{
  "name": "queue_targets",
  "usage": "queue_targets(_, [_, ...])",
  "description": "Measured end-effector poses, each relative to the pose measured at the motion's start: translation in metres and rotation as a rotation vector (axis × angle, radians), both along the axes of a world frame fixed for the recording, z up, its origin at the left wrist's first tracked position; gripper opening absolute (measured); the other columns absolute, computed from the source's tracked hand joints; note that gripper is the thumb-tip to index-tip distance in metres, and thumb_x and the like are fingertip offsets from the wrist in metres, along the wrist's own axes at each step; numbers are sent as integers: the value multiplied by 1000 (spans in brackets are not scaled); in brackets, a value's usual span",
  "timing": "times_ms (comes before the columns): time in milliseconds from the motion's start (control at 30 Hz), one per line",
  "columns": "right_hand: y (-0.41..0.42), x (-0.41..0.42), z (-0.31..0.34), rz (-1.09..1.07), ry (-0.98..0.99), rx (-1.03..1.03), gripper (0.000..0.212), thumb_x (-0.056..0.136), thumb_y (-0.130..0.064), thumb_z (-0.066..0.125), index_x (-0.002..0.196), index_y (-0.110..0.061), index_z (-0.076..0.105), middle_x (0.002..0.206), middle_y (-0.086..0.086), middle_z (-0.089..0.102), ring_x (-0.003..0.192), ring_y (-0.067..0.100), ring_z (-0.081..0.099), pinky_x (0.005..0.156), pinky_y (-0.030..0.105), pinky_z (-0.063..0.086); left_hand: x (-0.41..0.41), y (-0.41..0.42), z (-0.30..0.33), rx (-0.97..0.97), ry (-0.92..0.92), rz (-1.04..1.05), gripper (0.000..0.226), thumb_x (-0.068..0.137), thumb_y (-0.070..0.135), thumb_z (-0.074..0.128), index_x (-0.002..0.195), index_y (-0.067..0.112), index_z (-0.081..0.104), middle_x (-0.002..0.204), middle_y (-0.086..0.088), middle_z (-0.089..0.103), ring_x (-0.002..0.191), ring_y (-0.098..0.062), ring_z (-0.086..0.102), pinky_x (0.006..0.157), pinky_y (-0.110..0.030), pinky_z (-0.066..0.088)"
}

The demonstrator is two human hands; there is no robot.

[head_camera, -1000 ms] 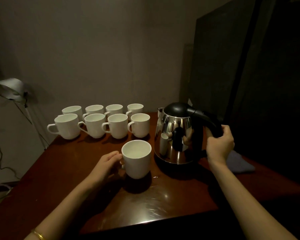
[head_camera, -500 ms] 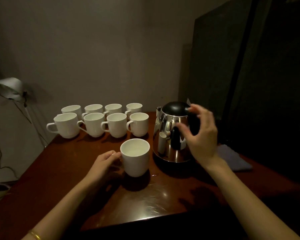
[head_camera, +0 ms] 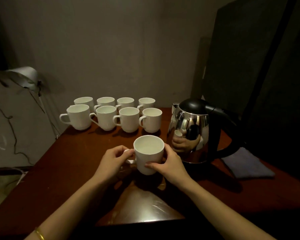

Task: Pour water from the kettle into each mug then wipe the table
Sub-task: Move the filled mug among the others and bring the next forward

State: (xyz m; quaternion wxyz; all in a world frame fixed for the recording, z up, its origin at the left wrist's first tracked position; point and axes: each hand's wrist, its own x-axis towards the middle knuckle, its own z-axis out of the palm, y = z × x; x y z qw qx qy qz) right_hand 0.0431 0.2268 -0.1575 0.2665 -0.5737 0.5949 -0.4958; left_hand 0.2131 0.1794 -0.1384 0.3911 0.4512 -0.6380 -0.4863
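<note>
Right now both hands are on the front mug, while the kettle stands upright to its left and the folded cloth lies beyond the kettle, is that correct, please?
Not quite: the head view shows the kettle standing to the right of the front mug, not its left. The rest holds: the left hand and right hand grip that mug, and the folded cloth lies beyond the kettle.

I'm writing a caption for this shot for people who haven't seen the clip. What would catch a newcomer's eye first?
First, the white mug at the table's middle, with the left hand at its handle and the right hand around its side. Next, the shiny kettle just right of it, mirroring the hands. Behind stand eight more mugs in two rows, and a folded cloth lies at the far right.
</note>
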Motion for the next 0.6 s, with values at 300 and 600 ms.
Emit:
queue_targets(300, [-40,17,24,82,22,-58,76,62,-21,83,130,-19,48,125,-5,58,115,7,52,96,26,47,28,-23,20,-146,8,71,19,90,21,54,80,13,67,80,-9,67,74,-16,61,69,-30,52])
queue_targets(600, [-134,93,43,343,5,-48,69,67,-13,80,128,-14,48,114,-8,56,108,7,51,86,17,47,103,-77,28,-148,54,311,17,90,21,54,79,18,66,76,0,64,68,-9,58,60,-19,50])
